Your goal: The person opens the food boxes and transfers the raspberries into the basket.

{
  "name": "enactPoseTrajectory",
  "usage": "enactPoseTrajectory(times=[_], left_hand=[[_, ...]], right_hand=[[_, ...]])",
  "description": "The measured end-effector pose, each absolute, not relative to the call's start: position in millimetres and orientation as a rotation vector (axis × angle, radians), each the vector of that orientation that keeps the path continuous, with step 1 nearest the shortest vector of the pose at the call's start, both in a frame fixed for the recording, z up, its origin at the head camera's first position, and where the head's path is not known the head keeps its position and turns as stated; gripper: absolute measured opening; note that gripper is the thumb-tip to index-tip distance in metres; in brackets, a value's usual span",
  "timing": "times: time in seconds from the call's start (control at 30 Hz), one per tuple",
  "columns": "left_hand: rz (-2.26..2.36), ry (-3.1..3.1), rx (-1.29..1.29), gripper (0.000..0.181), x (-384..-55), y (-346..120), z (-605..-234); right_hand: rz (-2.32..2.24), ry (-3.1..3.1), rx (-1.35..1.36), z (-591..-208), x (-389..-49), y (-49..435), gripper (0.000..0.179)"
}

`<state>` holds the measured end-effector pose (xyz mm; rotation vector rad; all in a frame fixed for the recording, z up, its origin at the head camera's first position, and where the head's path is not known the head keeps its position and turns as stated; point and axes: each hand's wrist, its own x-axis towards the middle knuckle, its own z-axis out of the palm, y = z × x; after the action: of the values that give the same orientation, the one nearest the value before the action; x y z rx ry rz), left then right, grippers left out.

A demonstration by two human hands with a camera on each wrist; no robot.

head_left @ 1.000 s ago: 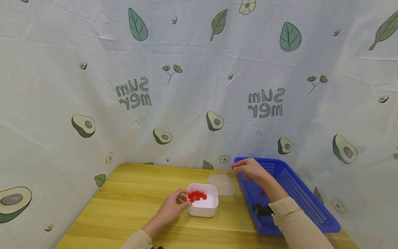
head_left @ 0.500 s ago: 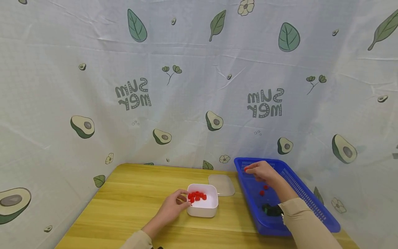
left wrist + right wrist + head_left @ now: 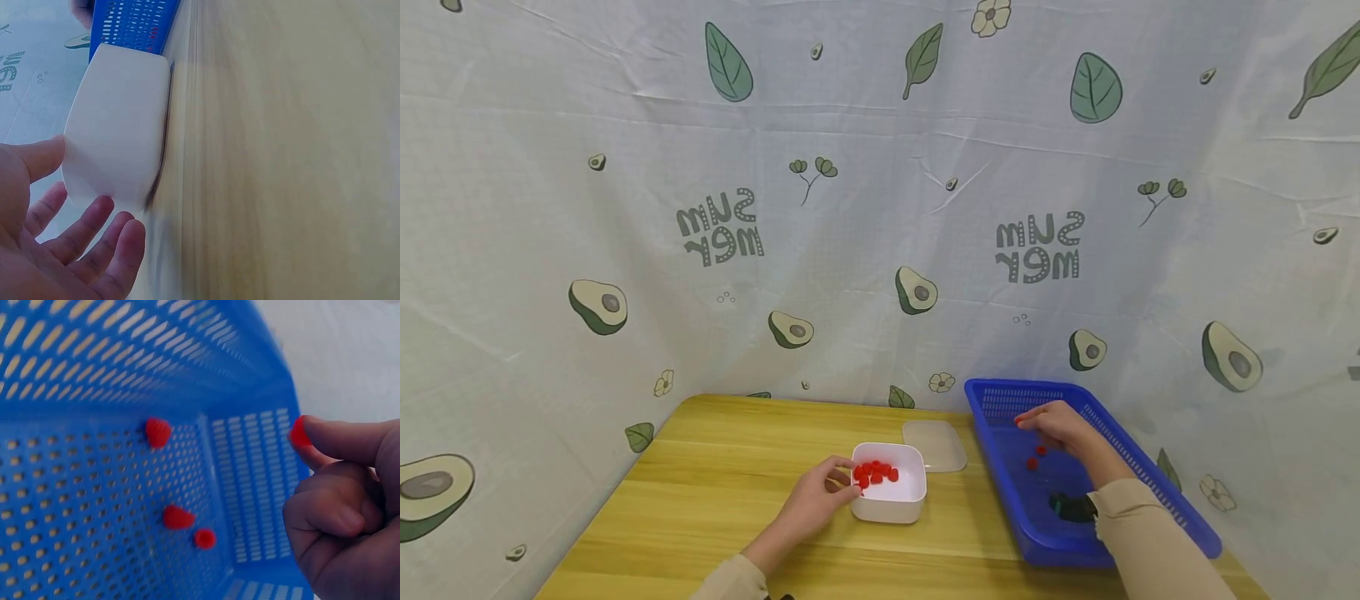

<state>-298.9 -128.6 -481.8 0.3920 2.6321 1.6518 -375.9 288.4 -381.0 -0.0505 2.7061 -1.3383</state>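
Note:
In the head view my left hand [image 3: 814, 500] rests at the left side of a white square box [image 3: 889, 510], its fingers loose. The left wrist view shows the thumb touching the box [image 3: 119, 125] and the other fingers spread beside it. Several red raspberries [image 3: 876, 473] lie inside, toward the far left. My right hand [image 3: 1063, 429] is over a blue perforated basket [image 3: 1000, 492], pinching a red raspberry [image 3: 300, 433] between thumb and forefinger. The right wrist view shows other raspberries [image 3: 177, 517] on the basket floor below, with the remaining fingers curled in.
A translucent lid [image 3: 936, 445] lies flat on the wooden table [image 3: 760, 442], between box and basket. A printed curtain [image 3: 850, 250] hangs right behind the table. The basket's raised walls stand around the right hand's area.
My right hand has moved right and nearer to me, from the basket's far left corner to further over it, still pinching the raspberry. Left hand and box have stayed put.

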Motion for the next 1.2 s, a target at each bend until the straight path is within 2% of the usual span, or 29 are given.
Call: enactPoseTrajectory(times=[0.5, 0.67, 0.77, 0.97, 1.2], left_hand=[[1.65, 2.628, 0.38, 0.039, -298.5, -130.1, -480.4], [1.655, 2.622, 0.39, 0.04, -298.8, -129.3, -481.7], [1.66, 2.621, 0.386, 0.04, -298.7, -129.0, -481.3], [1.655, 2.623, 0.373, 0.04, -297.7, -128.3, -479.9], [1.645, 2.636, 0.38, 0.039, -297.8, -128.4, -479.8]], right_hand=[[-1.184, 2.703, 0.075, -387.1, -369.9, 309.8, 0.034], [-1.072, 2.759, 0.117, -392.7, -367.9, 321.2, 0.016], [-1.039, 2.782, 0.15, -396.5, -367.8, 325.6, 0.03], [-1.024, 2.801, 0.174, -401.5, -368.9, 327.8, 0.022], [-1.071, 2.808, 0.159, -402.0, -366.0, 323.9, 0.032]])
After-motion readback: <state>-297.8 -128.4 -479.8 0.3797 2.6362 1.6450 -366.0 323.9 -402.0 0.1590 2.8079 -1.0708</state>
